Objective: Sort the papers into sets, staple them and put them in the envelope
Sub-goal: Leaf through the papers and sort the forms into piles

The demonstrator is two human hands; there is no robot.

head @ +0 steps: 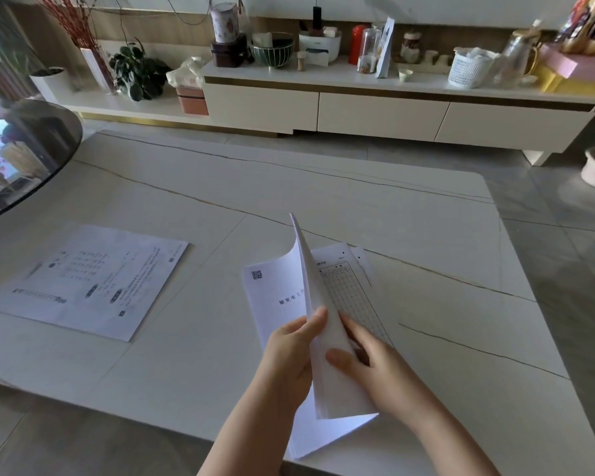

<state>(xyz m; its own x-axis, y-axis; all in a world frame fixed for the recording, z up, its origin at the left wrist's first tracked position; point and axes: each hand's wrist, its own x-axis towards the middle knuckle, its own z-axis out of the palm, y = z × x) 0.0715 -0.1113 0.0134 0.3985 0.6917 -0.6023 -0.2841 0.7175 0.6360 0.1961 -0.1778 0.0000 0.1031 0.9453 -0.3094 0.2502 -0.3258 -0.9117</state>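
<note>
Both hands point(291, 352) apparently on paper stack point(334, 372)

Plant point(139, 72), basket point(469, 67), maybe tins point(224, 23).

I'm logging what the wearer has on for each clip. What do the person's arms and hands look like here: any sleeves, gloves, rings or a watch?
Both forearms are bare as far as the picture shows. The left hand and right hand wear no gloves, and no ring, watch or bracelet shows. The fingernails look short and unpainted.
</note>
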